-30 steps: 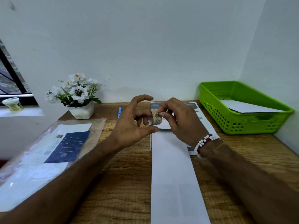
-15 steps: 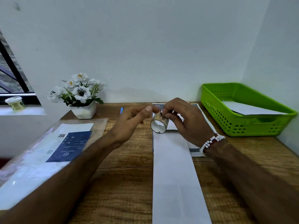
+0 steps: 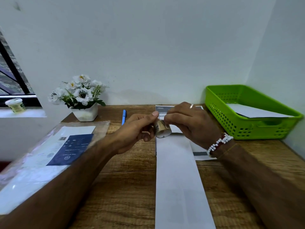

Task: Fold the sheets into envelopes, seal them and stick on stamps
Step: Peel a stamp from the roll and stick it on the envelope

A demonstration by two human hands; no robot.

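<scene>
Head view: nearest, a long folded sheet [image 3: 178,179] lies on the wooden table [image 3: 128,187]. Over its far end, the right hand [image 3: 189,123] pinches a small tape roll [image 3: 162,129] from above, and the left hand [image 3: 132,131] nips its side. Beyond lie a blue pen [image 3: 123,116] and a green basket [image 3: 247,128] holding paper.

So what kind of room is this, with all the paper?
Probably a small desk corner in a home or office, set up for paperwork. A wooden desk stands against a plain wall, with a green tray holding paper, a blue pen, and a pot of white flowers near a window.
</scene>
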